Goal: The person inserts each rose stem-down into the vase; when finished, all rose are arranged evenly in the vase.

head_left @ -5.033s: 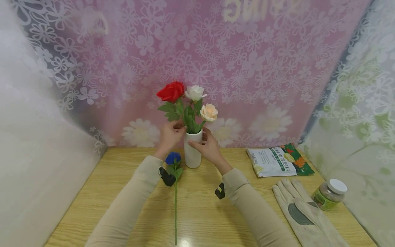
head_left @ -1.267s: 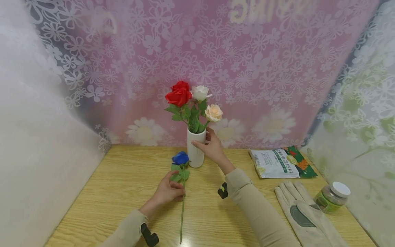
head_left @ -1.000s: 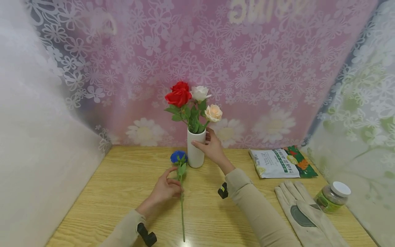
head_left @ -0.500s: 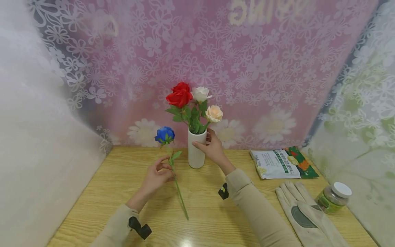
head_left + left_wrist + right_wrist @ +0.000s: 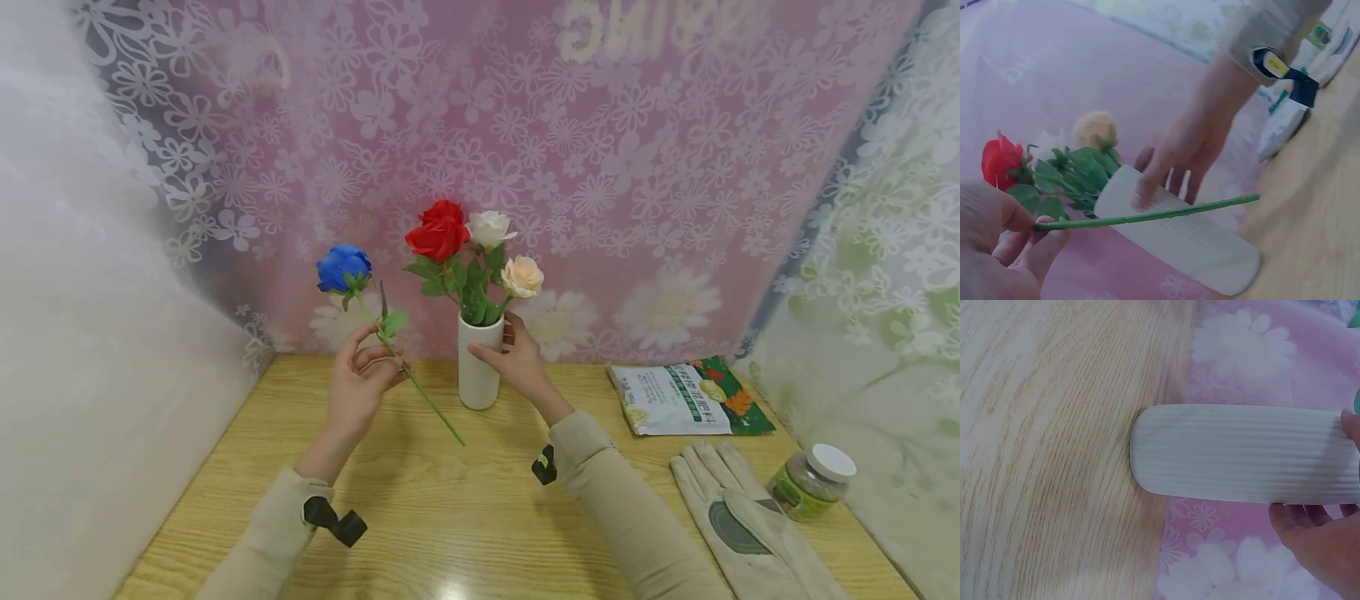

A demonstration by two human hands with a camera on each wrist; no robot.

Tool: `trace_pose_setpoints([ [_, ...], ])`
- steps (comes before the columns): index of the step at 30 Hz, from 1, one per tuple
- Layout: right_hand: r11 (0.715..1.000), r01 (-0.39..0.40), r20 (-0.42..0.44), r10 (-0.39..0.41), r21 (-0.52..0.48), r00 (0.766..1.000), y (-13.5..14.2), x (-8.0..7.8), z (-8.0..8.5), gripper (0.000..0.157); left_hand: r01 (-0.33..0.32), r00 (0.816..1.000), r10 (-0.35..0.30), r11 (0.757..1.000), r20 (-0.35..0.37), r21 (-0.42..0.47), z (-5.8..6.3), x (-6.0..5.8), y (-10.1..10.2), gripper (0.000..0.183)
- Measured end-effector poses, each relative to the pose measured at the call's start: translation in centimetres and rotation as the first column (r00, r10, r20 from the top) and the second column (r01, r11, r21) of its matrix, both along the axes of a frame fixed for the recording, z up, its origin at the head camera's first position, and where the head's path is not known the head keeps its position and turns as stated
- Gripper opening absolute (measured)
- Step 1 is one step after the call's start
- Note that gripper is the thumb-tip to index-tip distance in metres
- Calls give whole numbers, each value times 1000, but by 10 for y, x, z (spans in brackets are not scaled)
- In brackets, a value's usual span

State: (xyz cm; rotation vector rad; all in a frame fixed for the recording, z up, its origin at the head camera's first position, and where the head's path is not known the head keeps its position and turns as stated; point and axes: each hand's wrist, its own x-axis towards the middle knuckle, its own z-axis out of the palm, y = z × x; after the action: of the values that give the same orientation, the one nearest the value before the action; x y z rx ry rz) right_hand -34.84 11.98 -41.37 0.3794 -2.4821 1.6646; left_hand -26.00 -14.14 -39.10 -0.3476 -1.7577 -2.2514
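My left hand (image 5: pixel 358 385) pinches the green stem of a blue rose (image 5: pixel 343 268) and holds it in the air, left of the vase. The bloom tilts up to the left and the bare stem end points down to the right. My right hand (image 5: pixel 519 357) grips the upper part of a white ribbed vase (image 5: pixel 478 367), thumb in front and fingers behind. The vase stands upright on the table. In it are red roses (image 5: pixel 438 232), a white rose (image 5: pixel 490 228) and a peach rose (image 5: pixel 522 277). In the right wrist view the ribbed vase wall (image 5: pixel 1235 453) shows close up.
On the right of the wooden table (image 5: pixel 450 517) lie a white and green printed packet (image 5: pixel 686 397) and a pair of pale work gloves (image 5: pixel 738 508). A lidded jar (image 5: pixel 812 482) stands beside the gloves. A pink floral curtain (image 5: pixel 600 150) hangs behind the vase.
Five seconds ago my left hand was at the red flower by the vase rim. Since then it picked the blue rose off the table and raised it up and left. My right hand stayed on the vase.
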Motion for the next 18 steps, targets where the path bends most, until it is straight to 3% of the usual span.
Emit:
trace_pose_setpoints([
  [8, 1000, 0, -1, 0, -9, 1000, 0, -1, 0, 96, -141, 987, 148, 985, -57, 100, 33, -9, 5, 49],
  [12, 1000, -1, 0, 1, -7, 1000, 0, -1, 0, 96, -177, 975, 197, 969, -107, 170, 48, -14, 8, 42],
  [18, 1000, -2, 6, 2, -4, 1000, 0, 0, 1, 95, -234, 950, 267, 951, -159, 202, 63, -21, 11, 42],
])
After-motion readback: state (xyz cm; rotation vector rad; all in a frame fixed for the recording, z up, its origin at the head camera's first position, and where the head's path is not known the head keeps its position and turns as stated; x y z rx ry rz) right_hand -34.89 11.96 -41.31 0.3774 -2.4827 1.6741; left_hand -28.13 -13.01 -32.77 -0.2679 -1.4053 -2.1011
